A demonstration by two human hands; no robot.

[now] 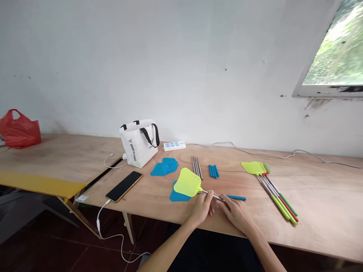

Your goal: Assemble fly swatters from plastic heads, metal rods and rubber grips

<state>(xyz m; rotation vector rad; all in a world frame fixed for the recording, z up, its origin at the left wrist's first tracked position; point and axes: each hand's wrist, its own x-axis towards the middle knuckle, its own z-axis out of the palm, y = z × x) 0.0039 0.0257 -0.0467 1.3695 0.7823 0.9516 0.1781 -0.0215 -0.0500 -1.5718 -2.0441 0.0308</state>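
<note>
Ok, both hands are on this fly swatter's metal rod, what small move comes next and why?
Probably slide the right hand along the thin metal rod toward the blue tubular handle grip, while the left hand steadies the yellow-green mesh swatter head; the grip looks only partly seated.

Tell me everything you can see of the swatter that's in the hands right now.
The swatter lies flat near the table's front edge. Its yellow-green perforated head, plastic by the look, points left and overlaps a blue head beneath. A thin shiny metal rod runs right from it, ending in a blue grip. The left hand pinches the rod just behind the head; the right hand holds it further along, before the grip.
</note>
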